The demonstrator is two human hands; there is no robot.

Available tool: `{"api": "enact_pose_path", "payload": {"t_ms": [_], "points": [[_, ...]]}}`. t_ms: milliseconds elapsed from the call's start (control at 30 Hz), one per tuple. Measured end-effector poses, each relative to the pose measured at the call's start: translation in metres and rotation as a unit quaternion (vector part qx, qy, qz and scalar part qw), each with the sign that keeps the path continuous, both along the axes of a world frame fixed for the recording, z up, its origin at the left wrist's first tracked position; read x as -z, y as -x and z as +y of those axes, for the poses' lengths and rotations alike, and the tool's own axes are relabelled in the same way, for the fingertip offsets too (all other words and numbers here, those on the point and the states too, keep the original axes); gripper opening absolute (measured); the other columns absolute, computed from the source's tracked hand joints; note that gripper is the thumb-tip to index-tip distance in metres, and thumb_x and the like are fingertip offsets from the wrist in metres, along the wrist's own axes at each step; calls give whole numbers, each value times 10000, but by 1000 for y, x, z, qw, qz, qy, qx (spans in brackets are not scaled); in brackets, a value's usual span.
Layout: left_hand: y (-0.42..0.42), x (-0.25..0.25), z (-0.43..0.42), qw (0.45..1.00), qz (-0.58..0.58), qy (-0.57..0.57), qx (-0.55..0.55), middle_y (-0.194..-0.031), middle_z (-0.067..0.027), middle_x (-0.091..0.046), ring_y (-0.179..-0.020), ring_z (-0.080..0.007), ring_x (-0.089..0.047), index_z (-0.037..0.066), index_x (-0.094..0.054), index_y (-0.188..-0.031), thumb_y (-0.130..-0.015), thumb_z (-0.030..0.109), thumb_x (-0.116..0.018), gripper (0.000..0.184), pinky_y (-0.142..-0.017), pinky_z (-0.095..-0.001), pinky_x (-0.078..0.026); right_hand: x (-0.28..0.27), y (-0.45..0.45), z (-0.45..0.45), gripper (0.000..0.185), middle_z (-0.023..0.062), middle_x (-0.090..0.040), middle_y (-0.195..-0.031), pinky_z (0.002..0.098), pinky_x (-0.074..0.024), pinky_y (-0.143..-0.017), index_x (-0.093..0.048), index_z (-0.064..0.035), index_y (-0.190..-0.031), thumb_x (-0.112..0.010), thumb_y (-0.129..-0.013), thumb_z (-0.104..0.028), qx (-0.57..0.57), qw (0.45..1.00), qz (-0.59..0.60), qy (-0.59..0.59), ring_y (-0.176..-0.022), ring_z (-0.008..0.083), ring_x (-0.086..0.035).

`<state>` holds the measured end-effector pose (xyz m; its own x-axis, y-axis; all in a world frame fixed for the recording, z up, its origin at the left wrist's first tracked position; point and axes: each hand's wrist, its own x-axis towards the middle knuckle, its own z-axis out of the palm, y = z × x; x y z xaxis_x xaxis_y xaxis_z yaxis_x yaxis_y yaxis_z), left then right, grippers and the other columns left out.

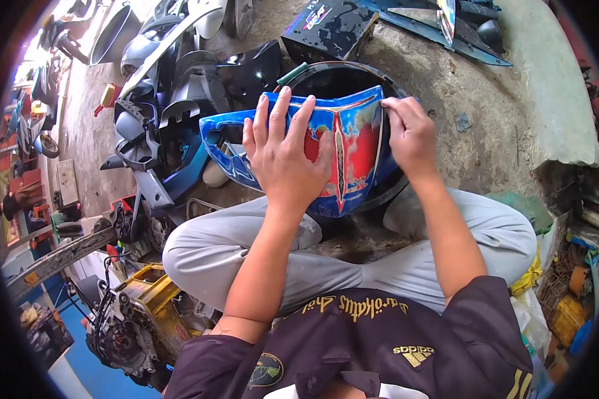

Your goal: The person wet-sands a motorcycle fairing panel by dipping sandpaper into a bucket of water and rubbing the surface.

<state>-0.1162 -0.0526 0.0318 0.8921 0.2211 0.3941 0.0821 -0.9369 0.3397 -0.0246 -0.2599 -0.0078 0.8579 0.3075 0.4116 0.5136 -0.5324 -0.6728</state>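
Note:
A blue and red motorcycle fairing panel point(363, 143) lies tilted over a round black basin point(386, 78) between my bent legs. Its paint is patchy and worn, with a narrow strip of bare, rough material running down the middle. My left hand point(286, 156) rests across the panel with its fingers spread, pressing on the blue and red surface. At the upper right corner, my right hand point(409, 133) has its fingers curled and pinched against the panel's edge. Whatever may be between those fingertips is hidden.
Several motorcycle body parts point(193, 86) are heaped to the left. A black box point(329, 30) stands beyond the basin, with blue panels point(439, 40) farther right. An engine point(123, 332) and yellow crate point(146, 286) sit at lower left. A concrete ledge point(559, 86) runs along the right.

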Motion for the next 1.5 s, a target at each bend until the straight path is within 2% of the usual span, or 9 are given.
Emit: {"api": "enact_pose_path", "payload": {"t_ms": [367, 467, 600, 900, 1000, 1167, 1300, 1400, 1500], "points": [[-1, 2, -1, 1000, 2, -3, 1, -1607, -122, -599, -1565, -394, -450, 216, -755, -1407, -905, 378, -787, 528, -1297, -618, -263, -10, 20, 15, 192, 187, -702, -1009, 486, -572, -764, -733, -59, -1163, -625, -1018, 6, -59, 998, -15, -28, -894, 418, -717], [-1, 3, -1, 1000, 1, -2, 4, -1605, -121, -600, -1564, -395, -451, 214, -755, -1405, -905, 373, -787, 526, -1296, -616, -264, -1, 7, 5, 176, 174, -715, -972, 416, -575, -738, -756, -49, -1158, -684, -1010, 15, -19, 1000, -9, -5, -851, 365, -730], [-1, 2, -3, 1000, 4, -5, -5, -1604, -121, -600, -1563, -399, -451, 212, -756, -1401, -906, 370, -788, 521, -1295, -615, -267, -10, 11, 8, 168, 193, -717, -1009, 479, -576, -774, -733, -41, -1142, -635, -1015, 9, -39, 999, 14, -3, -902, 417, -722], [0, 2, -4, 1000, 7, -9, -6, -1607, -101, -600, -1564, -403, -453, 213, -742, -1415, -902, 338, -796, 530, -1310, -595, -261, -9, 22, 16, 162, 186, -738, -1023, 459, -587, -799, -744, -13, -1132, -649, -1003, 14, -44, 999, 9, -32, -915, 412, -734], [-1, 0, -4, 1000, 3, -8, -2, -1609, -96, -599, -1567, -401, -448, 215, -740, -1420, -905, 337, -794, 532, -1310, -598, -258, -2, 3, 3, 176, 182, -729, -1016, 475, -586, -829, -732, -27, -1147, -652, -996, 17, 19, 997, 56, -40, -953, 423, -726], [-1, 3, -4, 1000, 0, -7, -4, -1615, -95, -594, -1573, -401, -442, 219, -737, -1423, -905, 340, -790, 535, -1306, -614, -259, -11, 21, 15, 194, 189, -727, -1017, 471, -587, -807, -732, -36, -1175, -649, -1005, 3, -46, 999, 5, 3, -928, 424, -727], [1, 3, -3, 1000, 0, -7, -4, -1616, -103, -593, -1573, -402, -442, 219, -740, -1417, -903, 342, -790, 531, -1302, -621, -264, -5, 6, 4, 152, 169, -727, -986, 427, -580, -766, -753, -31, -1133, -693, -1005, 24, 11, 1000, 11, 2, -890, 375, -738], [0, 2, -4, 1000, 3, -5, -3, -1616, -107, -592, -1572, -403, -444, 219, -743, -1413, -902, 341, -791, 527, -1303, -620, -262, -12, 21, 18, 138, 176, -738, -980, 432, -579, -762, -761, -28, -1130, -685, -1019, 1, -51, 998, -4, -32, -872, 379, -738], [-1, 2, -3, 1000, 1, -4, -1, -1616, -105, -591, -1573, -404, -444, 216, -744, -1414, -901, 339, -790, 529, -1304, -619, -259, -4, 5, 2, 157, 179, -737, -1003, 454, -592, -795, -742, -32, -1143, -661, -1013, 1, -15, 999, 24, -22, -919, 400, -740]]}}
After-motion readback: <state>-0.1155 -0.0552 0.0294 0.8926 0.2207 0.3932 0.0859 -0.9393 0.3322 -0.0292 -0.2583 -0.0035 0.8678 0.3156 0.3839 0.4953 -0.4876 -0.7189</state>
